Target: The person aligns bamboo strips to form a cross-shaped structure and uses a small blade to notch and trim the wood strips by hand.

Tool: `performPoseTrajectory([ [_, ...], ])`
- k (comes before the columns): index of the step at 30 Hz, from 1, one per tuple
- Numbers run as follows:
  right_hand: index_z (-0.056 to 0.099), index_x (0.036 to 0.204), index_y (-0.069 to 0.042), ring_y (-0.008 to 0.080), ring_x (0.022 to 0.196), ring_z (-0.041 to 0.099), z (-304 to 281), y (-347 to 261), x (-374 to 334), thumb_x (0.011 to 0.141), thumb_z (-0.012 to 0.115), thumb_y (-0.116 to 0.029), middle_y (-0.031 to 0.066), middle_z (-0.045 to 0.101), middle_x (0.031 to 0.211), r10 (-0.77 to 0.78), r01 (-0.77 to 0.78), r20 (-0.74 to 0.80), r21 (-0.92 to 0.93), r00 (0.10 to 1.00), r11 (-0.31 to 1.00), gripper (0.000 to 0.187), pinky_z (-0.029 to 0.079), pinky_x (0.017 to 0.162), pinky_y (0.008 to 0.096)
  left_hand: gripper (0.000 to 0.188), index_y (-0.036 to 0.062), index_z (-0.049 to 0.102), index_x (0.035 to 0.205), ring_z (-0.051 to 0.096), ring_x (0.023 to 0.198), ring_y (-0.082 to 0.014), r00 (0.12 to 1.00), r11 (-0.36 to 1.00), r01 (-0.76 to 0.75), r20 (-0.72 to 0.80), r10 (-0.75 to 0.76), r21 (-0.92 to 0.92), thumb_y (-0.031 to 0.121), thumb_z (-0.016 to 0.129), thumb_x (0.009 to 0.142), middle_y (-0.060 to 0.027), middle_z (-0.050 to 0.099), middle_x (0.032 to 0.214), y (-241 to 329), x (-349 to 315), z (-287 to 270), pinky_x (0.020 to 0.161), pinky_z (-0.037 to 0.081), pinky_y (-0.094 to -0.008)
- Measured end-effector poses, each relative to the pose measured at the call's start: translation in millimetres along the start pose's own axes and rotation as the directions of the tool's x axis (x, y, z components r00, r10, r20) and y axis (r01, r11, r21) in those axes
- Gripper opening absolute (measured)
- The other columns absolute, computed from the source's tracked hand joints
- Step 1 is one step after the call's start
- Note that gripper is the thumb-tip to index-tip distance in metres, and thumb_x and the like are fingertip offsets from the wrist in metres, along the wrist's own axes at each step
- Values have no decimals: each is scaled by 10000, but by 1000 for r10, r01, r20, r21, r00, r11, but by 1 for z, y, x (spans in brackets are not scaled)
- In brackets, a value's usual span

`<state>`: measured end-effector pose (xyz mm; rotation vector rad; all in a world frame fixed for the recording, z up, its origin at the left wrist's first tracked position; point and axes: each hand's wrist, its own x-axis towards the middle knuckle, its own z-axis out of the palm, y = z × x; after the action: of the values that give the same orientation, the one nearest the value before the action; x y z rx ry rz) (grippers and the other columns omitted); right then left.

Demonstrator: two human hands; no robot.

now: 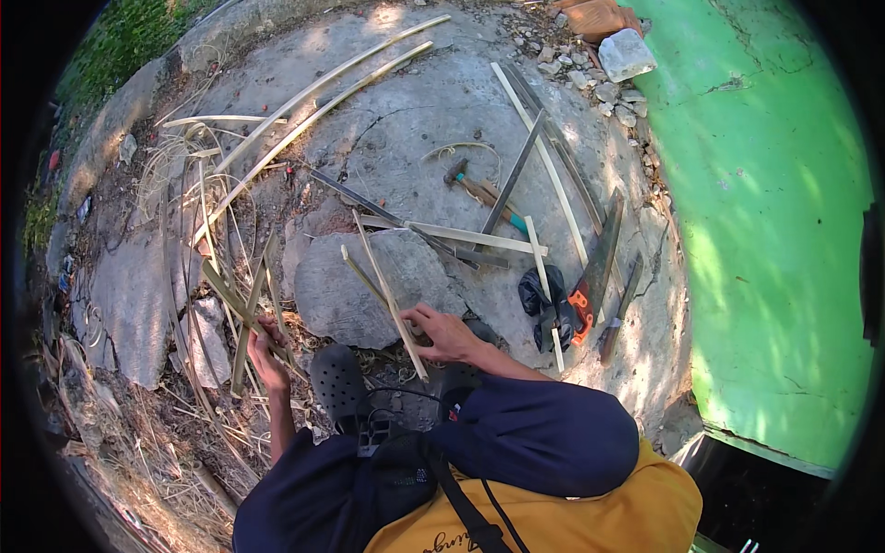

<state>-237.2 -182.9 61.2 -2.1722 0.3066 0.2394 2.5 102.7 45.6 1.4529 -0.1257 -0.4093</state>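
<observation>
My left hand (pixel 268 357) is closed around greenish bamboo strips (pixel 241 309) that cross each other at the left of my feet. My right hand (pixel 444 335) has its fingers bent at the side of a pale bamboo strip (pixel 381 274), which slants down over a flat stone slab (pixel 406 263). The thumb and forefinger meet that strip's edge, though part of the grip is hidden. Beside its upper part a shorter strip (pixel 362 276) leans at a different slant. Just beyond the slab, another pale strip (pixel 475 237) lies across dark wooden slats (pixel 396 217).
A handsaw (pixel 601 263) with an orange handle lies at the right beside a black plastic bag (pixel 537 295) and a knife (pixel 619 313). A hammer (pixel 484 194) rests farther off. Long strips (pixel 318 88) and shavings cover the left. Rubble (pixel 607 90) borders a green surface (pixel 756 230).
</observation>
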Motion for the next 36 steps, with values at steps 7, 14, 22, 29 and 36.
performPoseTrajectory([
  [7, 547, 1357, -136, 358, 971, 696, -12, -7, 4, 886, 773, -358, 110, 629, 1154, -25, 24, 15, 46, 1000, 999, 568, 556, 791, 476, 379, 36, 562, 1143, 498, 761, -116, 1000, 1000, -1, 3, 0, 27, 385, 501, 1008, -27, 525, 859, 2, 3, -4, 663, 415, -287],
  [14, 708, 1253, -159, 239, 813, 653, -16, 8, 7, 891, 810, -333, 86, 614, 1022, -109, 114, -43, 131, 993, 985, 414, 551, 735, 389, 431, 33, 565, 1183, 510, 785, -117, 1000, 1000, 20, 14, -20, -16, 432, 515, 1027, -22, 533, 874, -2, 3, -12, 691, 428, -287],
  [22, 749, 1197, -106, 136, 806, 628, -22, 17, 14, 866, 865, -197, 29, 687, 962, -45, 15, 90, 310, 995, 950, 363, 506, 707, 301, 425, 53, 598, 1162, 522, 768, -130, 999, 995, 49, -2, -49, 88, 438, 493, 1015, -30, 547, 844, 9, 1, -15, 683, 434, -294],
  [29, 771, 1204, -116, 141, 771, 620, -28, 23, 13, 843, 884, -261, 35, 700, 924, -45, 14, 75, 375, 996, 927, 406, 502, 682, 313, 434, 47, 586, 1149, 537, 765, -138, 999, 991, 33, 34, -38, 132, 450, 491, 1017, -36, 554, 837, 7, 3, -16, 687, 443, -300],
  [36, 762, 1187, -66, 198, 849, 697, -28, 20, 11, 816, 871, -197, 78, 717, 964, -48, 21, 61, 378, 997, 925, 409, 560, 761, 342, 463, 45, 575, 1145, 563, 773, -149, 997, 983, 69, 31, -75, 171, 481, 485, 1017, -45, 571, 862, 4, 4, -23, 688, 469, -317],
])
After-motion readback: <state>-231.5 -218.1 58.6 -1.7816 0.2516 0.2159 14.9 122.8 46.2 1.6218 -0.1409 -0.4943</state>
